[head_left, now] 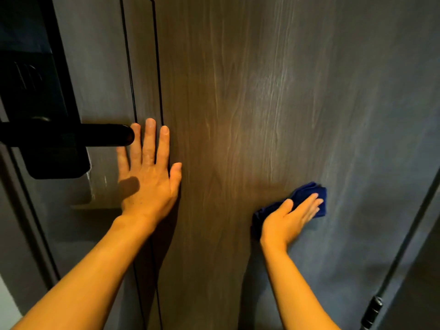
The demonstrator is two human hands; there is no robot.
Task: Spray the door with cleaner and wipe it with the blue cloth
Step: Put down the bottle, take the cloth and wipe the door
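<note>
A dark wood-grain door [238, 91] fills the view, with a shiny streaked patch near its upper middle. My left hand [147, 172] lies flat on the door with fingers spread, just right of the black lever handle [71, 135]. My right hand [289, 217] presses a crumpled blue cloth [309, 194] against the door at the lower right; the cloth shows above the fingers and beside the wrist. No spray bottle is in view.
A black lock plate [35, 91] sits on the door's left side behind the handle. Two thin black grooves [142, 67] run vertically down the door. A black hinge [372, 310] and the door's edge stand at the lower right.
</note>
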